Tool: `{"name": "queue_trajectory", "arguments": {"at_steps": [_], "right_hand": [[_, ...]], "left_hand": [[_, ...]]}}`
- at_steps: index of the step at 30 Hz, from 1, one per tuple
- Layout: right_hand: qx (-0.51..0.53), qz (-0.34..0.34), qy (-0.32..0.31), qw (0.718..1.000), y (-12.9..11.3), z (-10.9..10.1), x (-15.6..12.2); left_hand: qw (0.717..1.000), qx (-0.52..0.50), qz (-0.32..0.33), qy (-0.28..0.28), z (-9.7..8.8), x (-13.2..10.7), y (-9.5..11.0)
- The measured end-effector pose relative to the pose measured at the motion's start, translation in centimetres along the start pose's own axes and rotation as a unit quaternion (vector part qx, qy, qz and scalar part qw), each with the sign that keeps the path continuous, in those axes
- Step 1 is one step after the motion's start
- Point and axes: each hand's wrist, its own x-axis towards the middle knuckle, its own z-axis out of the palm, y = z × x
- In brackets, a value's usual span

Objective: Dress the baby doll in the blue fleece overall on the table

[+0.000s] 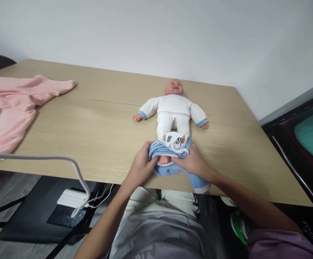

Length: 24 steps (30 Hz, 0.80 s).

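Gripping the blue garment (176,151), left hand (142,163) and right hand (196,162) both have fingers clamped on bunched cloth, around one foot (164,159) of the doll (174,104) lying on the table (91,133). Uneven tugging could snag it, I reckon.

The doll (174,105) lies face up on the desk (97,136), arms spread, white-bodied with blue cuffs. I hold the blue garment (160,148) bunched at its lower legs, embroidered white face upward, one bare foot showing, a white-ended tube trailing to the near edge.
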Motion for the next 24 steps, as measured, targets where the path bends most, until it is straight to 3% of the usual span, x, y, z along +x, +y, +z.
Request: {"name": "queue_trajectory", "arguments": {"at_steps": [8,15,20,24], "right_hand": [[0.037,-0.021,0.008,0.999,2.0,0.1,1.3],[0.056,-0.006,0.006,0.998,2.4,0.4,1.0],[0.058,-0.023,-0.027,0.998,2.4,-1.0,1.3],[0.025,-0.031,-0.069,0.997,2.7,-2.9,2.7]], "left_hand": [[0.998,0.050,0.018,-0.039,-2.0,1.8,0.0],[0.997,-0.039,0.015,-0.064,-2.2,1.8,-0.8],[0.996,-0.026,0.012,-0.089,-2.8,2.2,-0.5],[0.989,0.026,0.090,-0.114,-4.1,4.0,-0.7]]}}
